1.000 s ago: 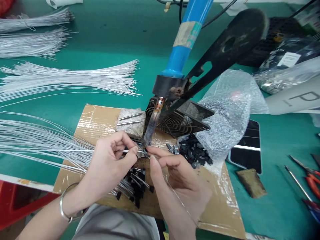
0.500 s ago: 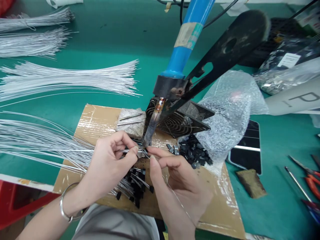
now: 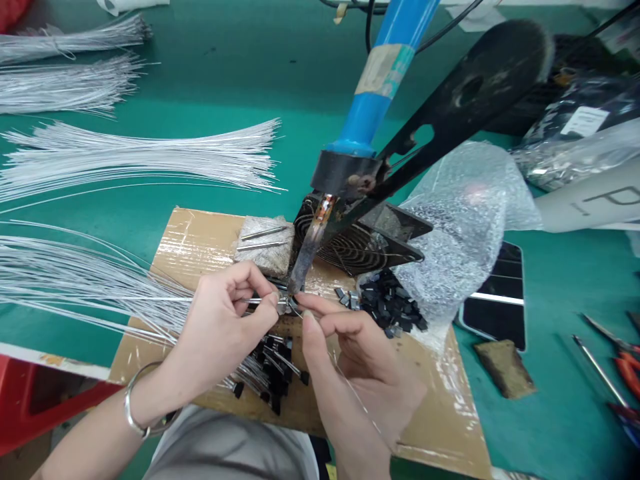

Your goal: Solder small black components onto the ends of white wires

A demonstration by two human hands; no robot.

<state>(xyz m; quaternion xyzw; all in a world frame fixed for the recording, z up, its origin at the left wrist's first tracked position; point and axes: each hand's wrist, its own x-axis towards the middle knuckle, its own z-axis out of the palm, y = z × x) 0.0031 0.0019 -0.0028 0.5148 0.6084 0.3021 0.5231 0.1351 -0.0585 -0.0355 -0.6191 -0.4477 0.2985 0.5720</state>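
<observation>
Where both hands meet under the soldering iron tip [image 3: 300, 277], left hand [image 3: 220, 333] pinches a wire [image 3: 150, 300], right hand [image 3: 360, 360] pinches solder wire [image 3: 350, 387]; the joint itself is too small to see.

A dark phone [image 3: 495, 300] lies at four o'clock on the green mat [image 3: 200, 80]. Red-handled pliers [image 3: 627, 370] sit further right. Bubble wrap [image 3: 465, 220] rises at three o'clock, bagged parts [image 3: 575, 127] at two.

A thin silver-white wire [image 3: 220, 301] lies level, left of frame centre. Its tip meets a small black component [image 3: 283, 307] under the grey soldering-iron tip [image 3: 301, 263].
</observation>
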